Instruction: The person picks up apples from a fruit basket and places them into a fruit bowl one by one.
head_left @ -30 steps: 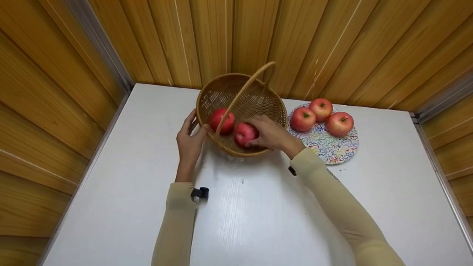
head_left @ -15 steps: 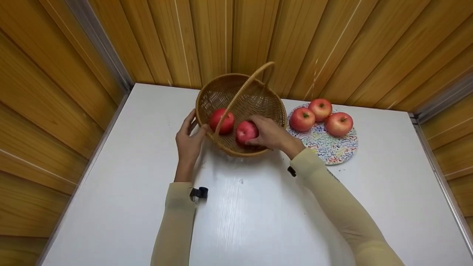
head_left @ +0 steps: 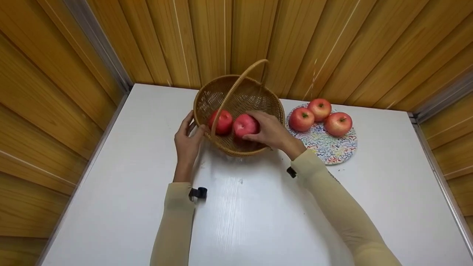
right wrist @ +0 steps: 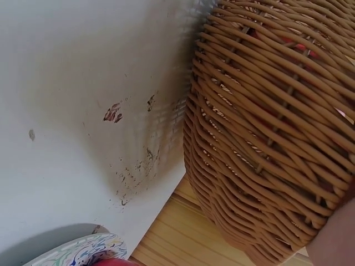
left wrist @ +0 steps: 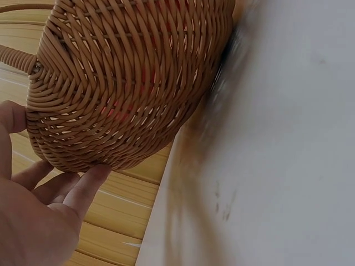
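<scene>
- Gripping an apple (head_left: 244, 127): right hand (head_left: 269, 130), fingers curled round it, thumb at its near side; arm comes in from 4 o'clock (clock on basket centre, head view, 12 = away from person).
- Held apple sits inside the basket (head_left: 261, 100) outline, between centre and 6 o'clock. Near round, no clear long axis; pale dimple faces up at head camera.
- Second apple (head_left: 225, 123) in basket at 8 o'clock, just beside the held one; can't tell if they touch.
- Left hand (head_left: 187, 144) at 8 o'clock, holding basket: thumb at rim, fingers spread along outer wall.
- Basket handle (head_left: 235, 86) arches along the 7-to-1 line; mouth faces up.
- Patterned plate (head_left: 332, 148) near basket at 4 o'clock on white table (head_left: 229, 210), bearing three apples (head_left: 338, 125) at its own 10, 12 and 2, green stems up.
</scene>
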The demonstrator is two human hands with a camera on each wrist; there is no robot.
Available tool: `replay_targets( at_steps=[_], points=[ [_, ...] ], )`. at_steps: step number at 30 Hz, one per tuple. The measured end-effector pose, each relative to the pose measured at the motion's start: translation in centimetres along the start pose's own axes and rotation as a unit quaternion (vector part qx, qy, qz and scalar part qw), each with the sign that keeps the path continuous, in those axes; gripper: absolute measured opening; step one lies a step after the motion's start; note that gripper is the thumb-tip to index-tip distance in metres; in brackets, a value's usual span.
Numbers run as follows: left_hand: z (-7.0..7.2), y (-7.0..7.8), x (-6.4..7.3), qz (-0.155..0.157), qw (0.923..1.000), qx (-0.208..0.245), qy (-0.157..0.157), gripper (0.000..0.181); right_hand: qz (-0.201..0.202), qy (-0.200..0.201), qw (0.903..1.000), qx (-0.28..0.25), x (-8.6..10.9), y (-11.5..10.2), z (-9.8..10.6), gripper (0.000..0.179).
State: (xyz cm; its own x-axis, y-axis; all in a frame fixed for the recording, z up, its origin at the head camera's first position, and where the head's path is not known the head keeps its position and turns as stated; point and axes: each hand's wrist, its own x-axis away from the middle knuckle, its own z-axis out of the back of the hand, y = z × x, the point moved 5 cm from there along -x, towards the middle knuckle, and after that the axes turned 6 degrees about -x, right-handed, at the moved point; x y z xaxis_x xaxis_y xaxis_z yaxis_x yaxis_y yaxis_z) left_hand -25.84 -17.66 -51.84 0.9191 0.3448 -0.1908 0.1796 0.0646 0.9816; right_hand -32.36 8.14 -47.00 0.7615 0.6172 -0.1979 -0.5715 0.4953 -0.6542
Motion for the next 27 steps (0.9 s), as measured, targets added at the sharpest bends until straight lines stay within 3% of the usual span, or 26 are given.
replay_targets(
  at_steps=[7, 16, 27],
  points=[
    [0.0, 0.5, 0.1, 0.019, 0.9998, -0.003, 0.0, 0.06, 0.001, 0.031, 0.9994, -0.013, 0.6, -0.1, 0.5, 0.078],
    [0.1, -0.5, -0.1, -0.004, 1.0, -0.003, 0.006, 0.059, -0.008, 0.074, 0.9956, -0.056, 1.4, 0.1, 1.1, 0.077],
    [0.1, -0.7, -0.2, 0.003, 1.0, 0.003, 0.009, 0.057, 0.006, 0.125, 0.9874, -0.097, 2.4, -0.4, 1.9, 0.077]
  ],
)
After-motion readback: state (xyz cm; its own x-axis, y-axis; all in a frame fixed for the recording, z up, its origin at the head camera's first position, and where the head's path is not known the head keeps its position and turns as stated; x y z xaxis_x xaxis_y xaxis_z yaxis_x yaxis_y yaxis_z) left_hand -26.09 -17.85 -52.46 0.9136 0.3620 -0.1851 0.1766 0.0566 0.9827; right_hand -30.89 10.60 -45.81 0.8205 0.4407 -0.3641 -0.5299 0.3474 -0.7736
